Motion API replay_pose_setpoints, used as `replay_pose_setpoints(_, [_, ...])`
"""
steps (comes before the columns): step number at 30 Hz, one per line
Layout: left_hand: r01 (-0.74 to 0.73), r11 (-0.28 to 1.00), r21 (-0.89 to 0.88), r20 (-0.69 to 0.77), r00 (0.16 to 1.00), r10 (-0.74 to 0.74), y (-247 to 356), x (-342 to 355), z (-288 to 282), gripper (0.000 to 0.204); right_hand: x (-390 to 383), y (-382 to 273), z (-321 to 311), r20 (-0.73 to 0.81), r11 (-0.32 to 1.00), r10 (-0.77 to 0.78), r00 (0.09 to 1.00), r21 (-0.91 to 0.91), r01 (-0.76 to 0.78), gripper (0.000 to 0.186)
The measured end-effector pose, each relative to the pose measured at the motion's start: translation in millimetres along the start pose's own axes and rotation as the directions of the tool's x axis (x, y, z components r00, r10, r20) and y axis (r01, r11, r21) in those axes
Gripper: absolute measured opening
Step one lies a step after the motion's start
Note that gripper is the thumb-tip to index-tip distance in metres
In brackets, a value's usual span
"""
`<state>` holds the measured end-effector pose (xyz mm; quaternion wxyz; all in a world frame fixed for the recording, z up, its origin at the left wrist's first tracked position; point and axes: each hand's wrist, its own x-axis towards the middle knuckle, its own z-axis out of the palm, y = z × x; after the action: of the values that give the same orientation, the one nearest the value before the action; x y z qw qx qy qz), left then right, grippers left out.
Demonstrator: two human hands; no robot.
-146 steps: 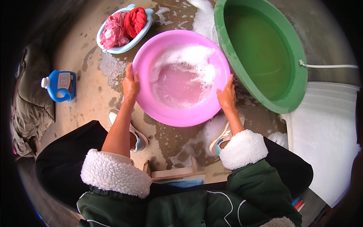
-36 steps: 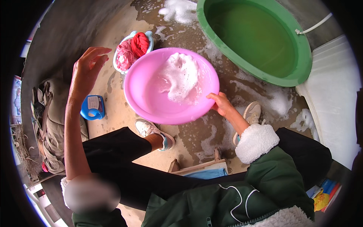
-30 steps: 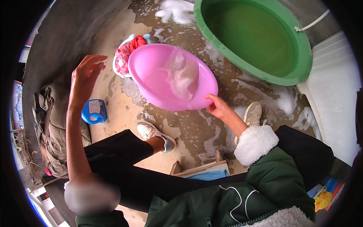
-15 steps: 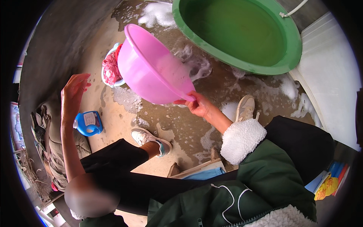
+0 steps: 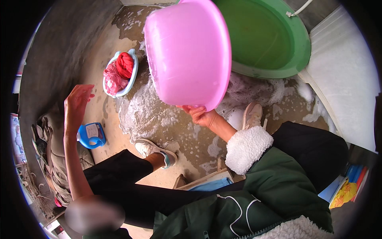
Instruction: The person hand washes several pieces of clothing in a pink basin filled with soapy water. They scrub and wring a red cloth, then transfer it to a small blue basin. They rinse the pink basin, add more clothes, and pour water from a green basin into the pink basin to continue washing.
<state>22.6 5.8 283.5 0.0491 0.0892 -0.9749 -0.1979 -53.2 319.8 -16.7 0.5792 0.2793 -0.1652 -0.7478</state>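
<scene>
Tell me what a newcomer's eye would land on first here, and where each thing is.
The big pink basin stands out first, tilted steeply at the upper centre, its lower rim gripped by the right hand. Next comes the large green tub at the upper right, partly hidden behind it. Left of the pink basin, a small light-blue basin holds bright red cloth.

Pink basin (image 5: pixel 185 55), round, deep, smooth-walled; tipped on its side, outer wall toward viewer, mouth turned right; near rim gripped by right hand (image 5: pixel 203 116); partly hiding green tub (image 5: pixel 274 73) behind.
</scene>
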Motion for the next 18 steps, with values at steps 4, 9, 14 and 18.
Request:
replay_pose_setpoints(4, [-0.001,1.0,0.004,-0.003,1.0,0.001,-3,0,-1,0.018,1,-1,5,0.115,0.985,0.161,0.98,0.04,-0.166,0.061])
replay_pose_setpoints(9, [-0.02,0.999,0.029,-0.003,1.0,0.021,-10,4,-1,0.019,1,-1,8,0.134,0.976,0.216,0.967,-0.022,-0.215,0.061])
replay_pose_setpoints(14, [-0.067,0.997,0.026,-0.074,0.995,0.069,-3,5,-2,0.024,0,0,10,0.078,0.966,0.257,0.963,-0.038,-0.255,0.054])
replay_pose_setpoints(18, [-0.238,0.94,0.243,-0.239,0.925,0.296,26,5,13,0.074,-7,-25,20,-0.177,0.97,0.065,0.982,-0.22,-0.104,0.037])
